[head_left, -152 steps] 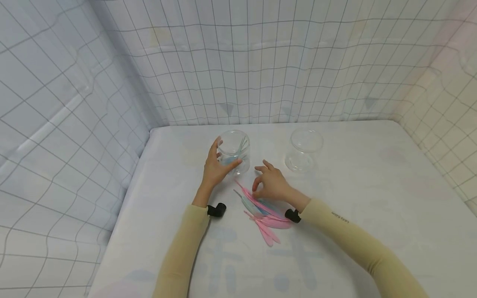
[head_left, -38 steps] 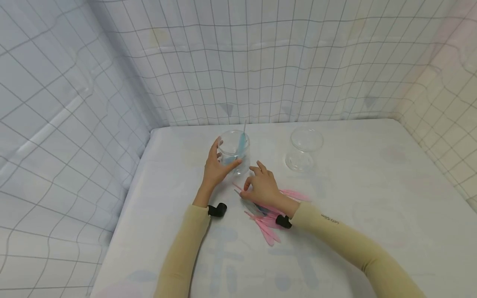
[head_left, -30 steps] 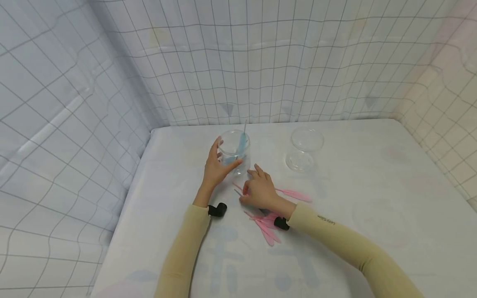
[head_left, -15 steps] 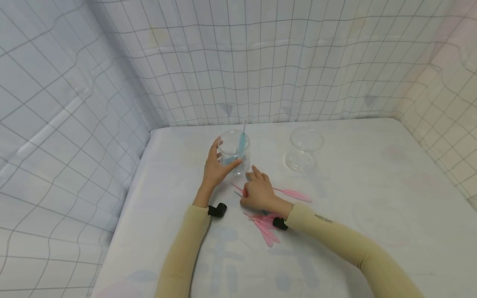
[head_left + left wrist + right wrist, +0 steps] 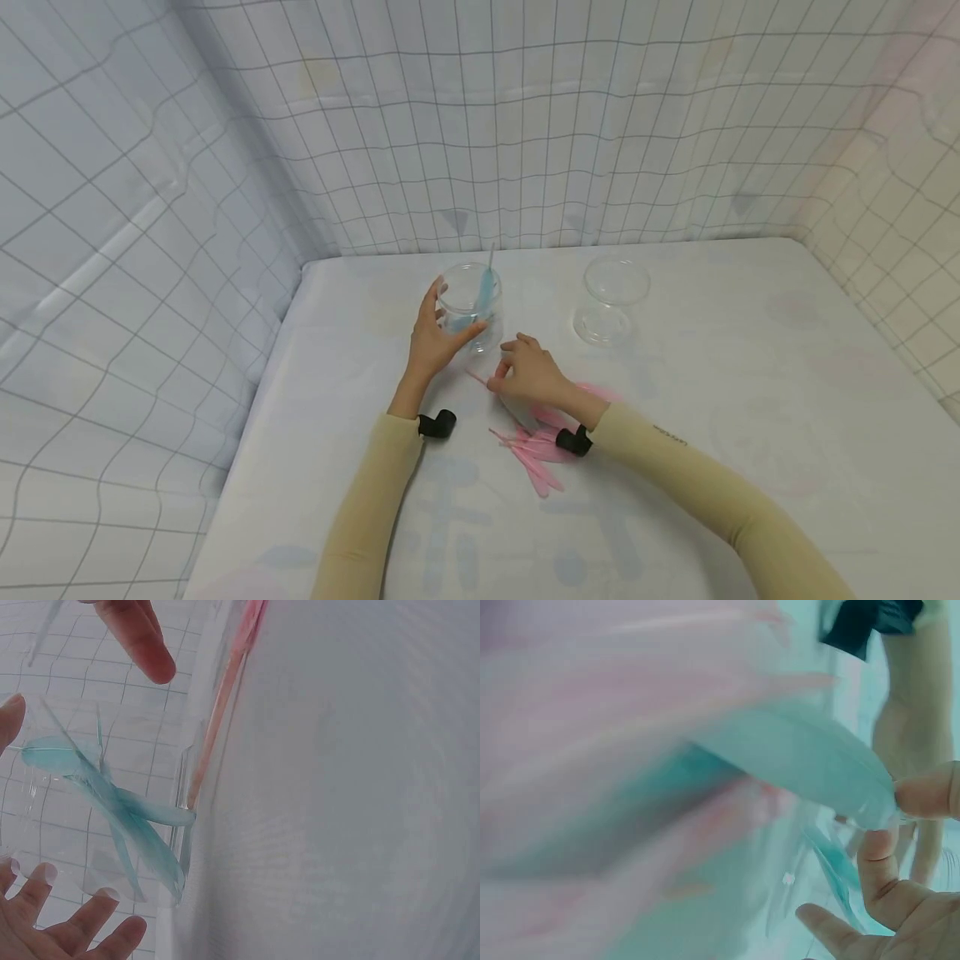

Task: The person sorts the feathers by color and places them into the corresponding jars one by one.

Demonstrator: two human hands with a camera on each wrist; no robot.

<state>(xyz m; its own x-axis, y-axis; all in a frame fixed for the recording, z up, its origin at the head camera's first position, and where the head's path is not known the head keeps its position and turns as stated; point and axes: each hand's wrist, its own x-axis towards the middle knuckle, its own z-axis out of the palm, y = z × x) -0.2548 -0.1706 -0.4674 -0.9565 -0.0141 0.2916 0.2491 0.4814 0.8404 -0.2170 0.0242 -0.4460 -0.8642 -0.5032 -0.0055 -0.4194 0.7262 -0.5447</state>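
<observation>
My left hand (image 5: 437,343) holds a clear jar (image 5: 452,307) by its side, fingers and thumb around the wall. Several light-blue feathers (image 5: 131,814) lean crosswise inside it; the quill of one pokes above the rim. Just right of and nearer than the jar, my right hand (image 5: 534,375) pinches a pale blue-green feather (image 5: 802,757) by its end, between thumb and forefinger. Its remaining fingers are spread off the feather. Beneath that hand lies a loose pile of pink feathers (image 5: 542,454), partly covered by the hand and wrist; a darker blue feather (image 5: 697,772) shows among them.
A second clear jar (image 5: 613,283) stands to the right on the white cloth-covered table (image 5: 750,375). Grid-patterned curtains (image 5: 525,142) hang behind the table and at both sides. Black wrist cameras (image 5: 437,424) sit on both wrists.
A blue feather with its quill above the rim has joined those in the left jar. My right hand has gone to the pile and now rises slightly with a pale feather. The left hand stays put.
</observation>
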